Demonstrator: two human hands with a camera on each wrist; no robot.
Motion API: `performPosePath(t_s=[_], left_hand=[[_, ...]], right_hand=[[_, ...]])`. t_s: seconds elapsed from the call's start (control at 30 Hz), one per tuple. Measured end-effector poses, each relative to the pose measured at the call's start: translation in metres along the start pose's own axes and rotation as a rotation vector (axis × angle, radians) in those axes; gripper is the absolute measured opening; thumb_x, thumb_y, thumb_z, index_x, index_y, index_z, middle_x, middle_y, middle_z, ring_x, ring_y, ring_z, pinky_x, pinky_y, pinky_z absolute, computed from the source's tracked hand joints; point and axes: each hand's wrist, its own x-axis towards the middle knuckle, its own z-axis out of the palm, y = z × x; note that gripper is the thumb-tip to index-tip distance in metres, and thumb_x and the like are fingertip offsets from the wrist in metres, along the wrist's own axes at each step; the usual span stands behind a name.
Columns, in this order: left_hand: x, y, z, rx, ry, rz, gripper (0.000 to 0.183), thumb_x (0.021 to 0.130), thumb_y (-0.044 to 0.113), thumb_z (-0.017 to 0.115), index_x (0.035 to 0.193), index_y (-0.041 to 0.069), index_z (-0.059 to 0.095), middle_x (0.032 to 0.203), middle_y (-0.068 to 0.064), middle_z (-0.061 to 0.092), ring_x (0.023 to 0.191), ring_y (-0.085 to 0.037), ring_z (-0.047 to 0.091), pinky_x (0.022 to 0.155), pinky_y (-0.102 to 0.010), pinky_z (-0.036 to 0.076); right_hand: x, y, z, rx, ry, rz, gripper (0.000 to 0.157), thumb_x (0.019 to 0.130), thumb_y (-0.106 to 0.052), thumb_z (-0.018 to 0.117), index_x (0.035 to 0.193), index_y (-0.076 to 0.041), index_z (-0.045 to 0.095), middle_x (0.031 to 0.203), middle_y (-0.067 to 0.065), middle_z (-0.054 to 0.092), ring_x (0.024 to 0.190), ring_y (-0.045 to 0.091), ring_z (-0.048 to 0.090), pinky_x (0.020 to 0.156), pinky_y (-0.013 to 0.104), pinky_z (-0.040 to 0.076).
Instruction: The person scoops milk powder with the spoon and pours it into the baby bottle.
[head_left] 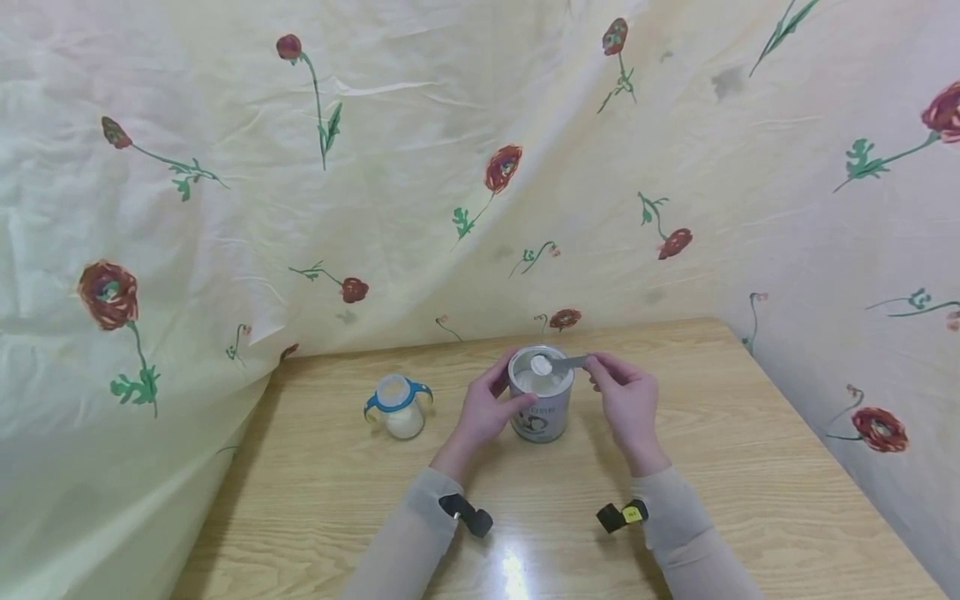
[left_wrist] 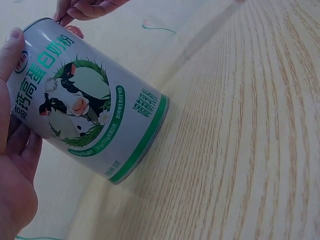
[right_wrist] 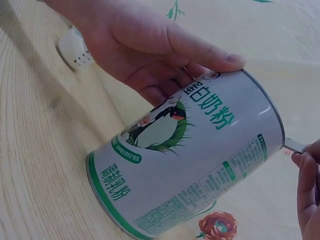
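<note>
A milk powder can (head_left: 542, 421) with a cow picture stands uncovered on the table, pale powder showing inside. My left hand (head_left: 486, 408) grips its left side, thumb across the front near the rim. My right hand (head_left: 628, 402) pinches the handle of a grey scoop (head_left: 567, 362) from the right. The scoop's bowl, heaped with white powder, hangs over the can's mouth. In the left wrist view the printed front of the can (left_wrist: 80, 100) faces the camera. The right wrist view shows the scoop handle (right_wrist: 293, 145) at the rim, its bowl hidden behind the can wall.
A baby bottle (head_left: 405, 419) with a blue two-handled collar and clear cap stands left of the can, white contents in its lower part. Flowered cloth (head_left: 420, 208) hangs behind and beside the wooden table (head_left: 322, 517).
</note>
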Motion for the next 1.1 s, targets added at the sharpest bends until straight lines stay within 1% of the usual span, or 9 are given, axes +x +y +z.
performPosePath(t_s=[0.1,0.23,0.33,0.47,0.67,0.8,0.93,1.1], left_hand=[[-0.0002,-0.0001,0.0006,-0.002,0.0,-0.002,0.082,0.094,0.013,0.085,0.164,0.026,0.045,0.167,0.001,0.045,0.152,-0.019,0.043,0.125,-0.04,0.036],[-0.0001,-0.0004,0.0003,0.0,-0.003,0.002,0.082,0.093,0.013,0.085,0.164,0.026,0.045,0.166,0.003,0.046,0.151,-0.018,0.044,0.125,-0.04,0.037],[0.0003,-0.0011,-0.0001,0.001,-0.004,0.006,0.082,0.093,0.015,0.086,0.164,0.026,0.045,0.165,0.005,0.047,0.151,-0.019,0.044,0.125,-0.04,0.037],[0.0006,-0.0019,-0.0004,-0.004,0.002,-0.002,0.082,0.092,0.015,0.086,0.163,0.026,0.046,0.165,0.004,0.047,0.151,-0.021,0.045,0.125,-0.041,0.037],[0.0009,-0.0026,0.0004,-0.003,0.011,-0.008,0.083,0.092,0.013,0.086,0.164,0.025,0.046,0.165,0.002,0.047,0.151,-0.022,0.045,0.125,-0.041,0.037],[0.0001,-0.002,0.0001,-0.003,0.011,-0.004,0.083,0.092,0.015,0.087,0.164,0.024,0.046,0.165,0.001,0.047,0.151,-0.023,0.045,0.125,-0.042,0.037],[-0.0004,-0.0017,-0.0002,0.0,0.012,-0.014,0.084,0.091,0.017,0.088,0.163,0.025,0.046,0.165,0.001,0.047,0.151,-0.022,0.046,0.125,-0.041,0.037],[0.0001,-0.0034,0.0002,0.002,0.017,-0.018,0.084,0.091,0.015,0.088,0.163,0.025,0.046,0.165,0.001,0.047,0.15,-0.022,0.046,0.124,-0.041,0.038]], right_hand=[[-0.0004,-0.0013,0.0,-0.021,0.003,-0.017,0.027,0.102,-0.018,0.077,0.12,0.001,0.079,0.105,0.007,0.081,0.084,0.012,0.071,0.074,0.018,0.059],[-0.0001,-0.001,0.0007,-0.035,0.003,-0.037,0.026,0.102,-0.014,0.076,0.122,0.003,0.078,0.113,0.015,0.079,0.086,0.012,0.071,0.075,0.018,0.06],[-0.0005,0.0003,0.0026,-0.031,0.012,-0.059,0.024,0.101,-0.01,0.077,0.12,0.004,0.078,0.113,0.017,0.079,0.082,0.007,0.07,0.075,0.019,0.06],[-0.0012,0.0017,0.0047,-0.031,0.023,-0.086,0.02,0.101,-0.009,0.077,0.117,0.002,0.08,0.113,0.02,0.079,0.08,0.004,0.069,0.073,0.017,0.059],[-0.0004,0.0037,0.0045,-0.02,0.041,-0.112,0.019,0.101,-0.009,0.077,0.115,0.003,0.08,0.111,0.022,0.078,0.082,0.009,0.071,0.073,0.016,0.059],[0.0,0.0031,0.0038,-0.024,0.041,-0.092,0.021,0.101,-0.011,0.077,0.116,0.004,0.079,0.11,0.02,0.079,0.082,0.01,0.072,0.074,0.017,0.06],[0.0,0.0024,0.0032,-0.018,0.038,-0.049,0.024,0.102,-0.015,0.077,0.118,0.003,0.079,0.105,0.011,0.081,0.081,0.009,0.071,0.074,0.018,0.061],[0.0,0.0024,0.0023,-0.007,0.03,-0.026,0.027,0.103,-0.018,0.076,0.119,0.003,0.078,0.1,0.002,0.081,0.081,0.009,0.07,0.073,0.018,0.061]])
